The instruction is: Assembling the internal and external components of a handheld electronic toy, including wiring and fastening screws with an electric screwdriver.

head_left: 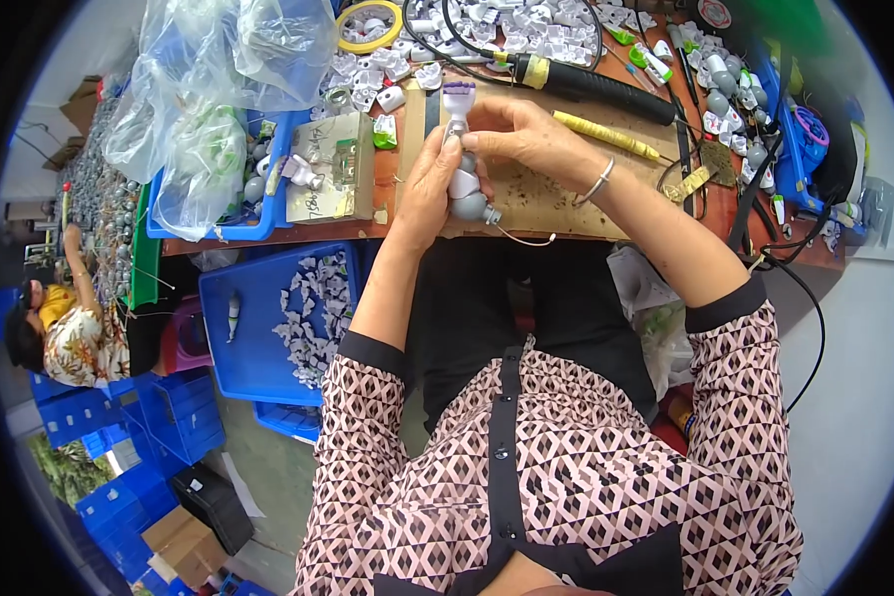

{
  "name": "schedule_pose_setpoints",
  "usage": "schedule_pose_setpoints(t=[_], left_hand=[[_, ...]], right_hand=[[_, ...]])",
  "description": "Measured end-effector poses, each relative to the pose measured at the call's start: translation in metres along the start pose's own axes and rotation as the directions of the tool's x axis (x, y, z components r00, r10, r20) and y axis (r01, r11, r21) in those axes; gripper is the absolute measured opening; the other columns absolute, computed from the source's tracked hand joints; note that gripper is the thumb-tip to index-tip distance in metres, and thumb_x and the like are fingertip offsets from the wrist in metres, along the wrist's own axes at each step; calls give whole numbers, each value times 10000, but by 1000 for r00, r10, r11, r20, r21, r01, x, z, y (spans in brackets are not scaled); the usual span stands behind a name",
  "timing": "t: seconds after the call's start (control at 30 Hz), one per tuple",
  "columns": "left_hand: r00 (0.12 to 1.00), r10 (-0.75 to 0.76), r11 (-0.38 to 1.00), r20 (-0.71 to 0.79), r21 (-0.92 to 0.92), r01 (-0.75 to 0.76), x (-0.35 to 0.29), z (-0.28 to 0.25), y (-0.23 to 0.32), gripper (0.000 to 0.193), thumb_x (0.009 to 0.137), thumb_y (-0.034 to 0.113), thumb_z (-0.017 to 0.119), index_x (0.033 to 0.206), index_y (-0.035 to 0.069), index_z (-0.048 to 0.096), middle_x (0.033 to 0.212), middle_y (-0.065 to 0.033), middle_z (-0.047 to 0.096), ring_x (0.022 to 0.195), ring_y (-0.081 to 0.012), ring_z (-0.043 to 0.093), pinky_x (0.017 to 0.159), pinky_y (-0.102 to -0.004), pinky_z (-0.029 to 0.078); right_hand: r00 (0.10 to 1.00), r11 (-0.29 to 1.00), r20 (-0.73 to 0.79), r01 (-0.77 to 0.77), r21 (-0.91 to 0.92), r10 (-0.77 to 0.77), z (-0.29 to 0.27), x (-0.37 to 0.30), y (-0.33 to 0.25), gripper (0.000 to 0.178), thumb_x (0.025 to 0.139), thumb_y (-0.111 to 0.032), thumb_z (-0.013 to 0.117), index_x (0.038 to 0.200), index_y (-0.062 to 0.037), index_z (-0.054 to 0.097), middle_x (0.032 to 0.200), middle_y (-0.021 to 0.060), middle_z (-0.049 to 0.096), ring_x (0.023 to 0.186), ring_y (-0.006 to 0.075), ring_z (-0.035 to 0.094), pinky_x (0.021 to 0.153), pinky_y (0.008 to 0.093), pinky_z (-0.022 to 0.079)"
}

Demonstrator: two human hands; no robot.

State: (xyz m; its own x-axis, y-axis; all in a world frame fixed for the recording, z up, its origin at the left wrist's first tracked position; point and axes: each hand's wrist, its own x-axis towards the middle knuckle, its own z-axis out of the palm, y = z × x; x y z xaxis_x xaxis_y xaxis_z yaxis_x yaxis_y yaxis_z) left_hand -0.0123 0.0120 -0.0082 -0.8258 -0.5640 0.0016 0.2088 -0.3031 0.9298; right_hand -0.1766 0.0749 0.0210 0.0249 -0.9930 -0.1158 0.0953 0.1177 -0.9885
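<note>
Over the front of the bench, both my hands are closed round a jointed toy part (470,206), grey and white with a purple-toothed end pointing away from me. A thin white wire trails from its grey near end. My left hand (425,191) wraps its left side, thumb lying along it. From the right, the fingers of my right hand (528,137) press on its upper section, hiding some of it. Beneath them lies a stained cardboard sheet (556,204).
A black corded tool (596,87) and a yellow-wrapped stick (606,135) lie beyond my right hand. White parts (512,30) are heaped at the back. A small box (333,164) and a bag-covered blue bin (154,214) stand left. Another person (84,343) sits far left.
</note>
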Motion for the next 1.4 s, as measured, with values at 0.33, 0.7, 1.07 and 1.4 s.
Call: schedule_pose_setpoints(t=[0.33, 0.7, 1.07, 1.4], left_hand=[[998, -62, 998, -1, 28, 62, -3, 3, 7, 461, 847, 91, 598, 1254, 50, 386, 873, -29, 543, 720, -117, 606, 643, -252, 511], [999, -35, 999, 4, -9, 35, -3, 2, 8, 403, 860, 98, 578, 1215, 37, 398, 862, -37, 550, 713, -117, 596, 640, -262, 505], [1000, -28, 998, 11, 48, 28, -1, 1, 5, 370, 853, 82, 573, 1183, 43, 409, 870, -37, 546, 720, -116, 590, 636, -258, 498], [999, -34, 999, -34, -19, 34, -5, 0, 7, 378, 856, 65, 563, 1197, 36, 403, 877, -38, 550, 694, -112, 594, 614, -260, 518]], right_hand=[[1000, 995, 15, -12, -98, 13, -5, 7, -4, 287, 861, -223, 641, 1076, -39, 591, 1001, 53, 606, 917, 114, 566, 831, 279, 464], [996, 989, 7, -84, -120, 85, -6, 8, -12, 284, 824, -238, 651, 1044, -64, 608, 968, 39, 616, 869, 105, 553, 675, 269, 444], [987, 951, -81, -158, -265, 142, 3, 10, -28, 293, 821, -289, 648, 1029, -87, 600, 898, -5, 600, 793, 67, 557, 609, 217, 443], [989, 968, 9, -143, -208, 148, -2, 13, -15, 311, 848, -322, 639, 1004, -56, 598, 880, 0, 590, 769, 76, 569, 593, 217, 454]])
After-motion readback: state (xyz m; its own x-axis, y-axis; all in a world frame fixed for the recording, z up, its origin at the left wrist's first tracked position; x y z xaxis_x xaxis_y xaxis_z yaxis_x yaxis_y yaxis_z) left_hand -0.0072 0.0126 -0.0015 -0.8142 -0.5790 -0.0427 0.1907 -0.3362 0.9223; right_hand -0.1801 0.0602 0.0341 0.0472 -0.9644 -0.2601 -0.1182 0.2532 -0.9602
